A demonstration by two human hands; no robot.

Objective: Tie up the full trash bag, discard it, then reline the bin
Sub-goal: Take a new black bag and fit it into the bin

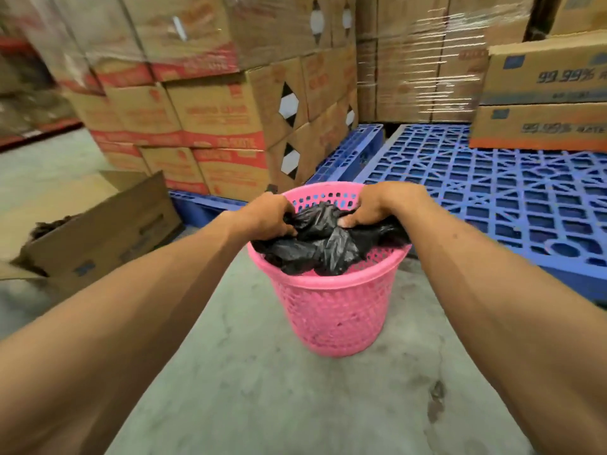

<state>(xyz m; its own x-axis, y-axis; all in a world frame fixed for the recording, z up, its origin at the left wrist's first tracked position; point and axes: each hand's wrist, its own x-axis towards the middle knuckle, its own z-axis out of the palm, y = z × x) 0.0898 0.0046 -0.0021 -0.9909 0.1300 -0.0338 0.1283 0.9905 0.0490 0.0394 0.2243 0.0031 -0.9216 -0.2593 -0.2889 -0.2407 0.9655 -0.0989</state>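
Tying step under way: left hand and right hand each clutch a bunch of the black bag sitting in the pink bin, so next, I'd say, comes crossing and knotting them.

Pink perforated bin, black trash bag, blue lattice pallet, brown red-banded cartons
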